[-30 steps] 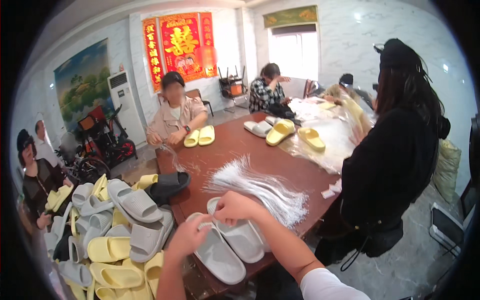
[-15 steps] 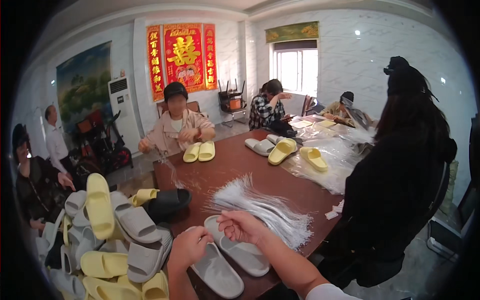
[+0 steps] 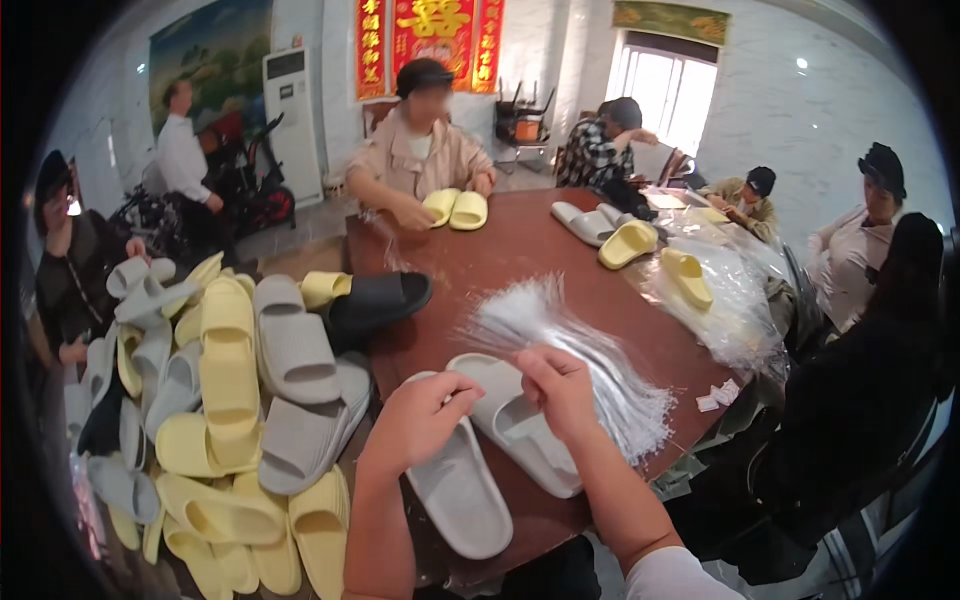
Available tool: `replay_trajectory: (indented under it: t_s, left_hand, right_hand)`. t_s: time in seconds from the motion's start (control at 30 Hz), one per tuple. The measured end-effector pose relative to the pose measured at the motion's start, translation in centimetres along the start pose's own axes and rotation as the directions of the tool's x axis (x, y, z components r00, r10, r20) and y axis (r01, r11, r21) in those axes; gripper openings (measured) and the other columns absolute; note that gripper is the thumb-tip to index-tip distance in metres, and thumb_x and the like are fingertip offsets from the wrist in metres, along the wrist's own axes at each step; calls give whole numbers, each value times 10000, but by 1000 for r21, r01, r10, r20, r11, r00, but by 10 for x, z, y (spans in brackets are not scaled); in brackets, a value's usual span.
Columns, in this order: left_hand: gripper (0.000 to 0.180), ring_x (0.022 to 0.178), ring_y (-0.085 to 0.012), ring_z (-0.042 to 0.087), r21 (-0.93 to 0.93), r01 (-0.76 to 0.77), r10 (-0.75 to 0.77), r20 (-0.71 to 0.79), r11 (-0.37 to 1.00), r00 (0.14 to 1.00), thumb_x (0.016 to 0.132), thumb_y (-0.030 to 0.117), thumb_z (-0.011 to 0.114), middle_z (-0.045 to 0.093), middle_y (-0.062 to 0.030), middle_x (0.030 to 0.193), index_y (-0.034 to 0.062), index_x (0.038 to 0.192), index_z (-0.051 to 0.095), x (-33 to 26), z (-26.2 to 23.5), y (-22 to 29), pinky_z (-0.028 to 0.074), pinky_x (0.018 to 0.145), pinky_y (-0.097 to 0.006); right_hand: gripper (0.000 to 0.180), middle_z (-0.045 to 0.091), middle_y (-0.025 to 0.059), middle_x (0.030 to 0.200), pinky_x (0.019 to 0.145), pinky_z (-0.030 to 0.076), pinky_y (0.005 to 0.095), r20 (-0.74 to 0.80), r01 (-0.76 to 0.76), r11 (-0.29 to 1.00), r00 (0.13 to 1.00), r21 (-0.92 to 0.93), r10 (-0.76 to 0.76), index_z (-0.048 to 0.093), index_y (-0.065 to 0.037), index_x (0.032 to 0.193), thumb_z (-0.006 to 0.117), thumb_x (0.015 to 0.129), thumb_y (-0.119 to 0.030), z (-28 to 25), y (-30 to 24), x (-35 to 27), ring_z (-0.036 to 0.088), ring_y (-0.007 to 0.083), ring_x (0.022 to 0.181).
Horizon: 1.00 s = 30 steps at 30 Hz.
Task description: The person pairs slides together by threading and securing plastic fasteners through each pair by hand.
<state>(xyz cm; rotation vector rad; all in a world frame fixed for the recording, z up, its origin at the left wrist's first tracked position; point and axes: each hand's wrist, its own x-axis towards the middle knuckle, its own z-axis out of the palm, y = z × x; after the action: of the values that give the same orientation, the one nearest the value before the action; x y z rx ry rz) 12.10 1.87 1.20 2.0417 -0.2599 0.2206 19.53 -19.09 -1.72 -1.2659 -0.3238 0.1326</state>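
A pair of grey slippers lies side by side at the table's near edge. My left hand is over the toe strap of the left slipper, its fingers curled and pressed toward the thumb. Above the strap of the right slipper, my right hand is closed in a pinch. Whatever either hand may hold is too fine or hidden to make out. Just beyond my right hand, a bundle of thin, shiny, clear-white strands is fanned across the brown table.
A heap of yellow and grey slippers stands at my left, with a black slipper at its edge. Across the table, a person handles yellow slippers. Clear plastic bags lie far right; a person in black sits nearer.
My view has tilted down and swung left. My hands are farther apart, the right one now over the right slipper. The person opposite has lowered their hands to the yellow slippers.
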Motion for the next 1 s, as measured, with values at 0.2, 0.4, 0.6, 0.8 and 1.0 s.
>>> replay_trajectory:
  t_s: [0.2, 0.4, 0.6, 0.8, 1.0]
  left_hand:
    - [172, 807, -127, 673, -28, 41, -40, 48, 999, 998, 946, 154, 653, 708, -63, 845, 3, 1015, 696, -2, 1, 7, 522, 747, -282]
    - [167, 802, -120, 667, -85, 96, -92, 44, 992, 995, 945, 162, 660, 707, -58, 845, 14, 1014, 695, -4, -1, 13, 516, 737, -278]
    - [159, 773, -116, 642, -39, -13, 14, 33, 999, 999, 931, 151, 678, 702, -58, 845, 10, 999, 702, -6, 2, 17, 506, 712, -283]
    - [181, 688, -170, 643, -70, -11, 14, 41, 997, 999, 892, 175, 705, 692, -122, 795, 9, 963, 718, -6, -2, 9, 501, 644, -319]
    - [134, 666, -55, 530, -64, 52, -50, 37, 997, 998, 898, 128, 679, 647, -6, 754, -2, 930, 690, -1, -5, 22, 432, 607, -247]
  right_hand:
    - [182, 714, 79, 834, 455, 424, 241, 27, 17, 992, 999, 124, -21, 709, 12, 1075, 728, 927, -94, 12, -5, -3, 570, 112, 546]
    - [231, 730, 94, 859, 471, 433, 242, 84, -4, 991, 996, 130, -7, 692, 14, 1116, 742, 916, -91, 8, -2, -3, 575, 115, 557]
    - [129, 699, 90, 817, 489, 463, 260, 245, -10, 999, 969, 37, 0, 695, 8, 1020, 730, 903, -36, -3, 0, -8, 604, 130, 577]
    - [75, 679, 79, 823, 520, 480, 264, 266, -52, 998, 962, -40, 60, 679, 7, 935, 733, 883, 8, 5, 2, -4, 615, 131, 604]
    - [105, 679, 70, 832, 523, 481, 257, 371, -66, 998, 927, 7, 59, 675, 5, 936, 751, 867, 22, 2, -7, 1, 621, 119, 614]
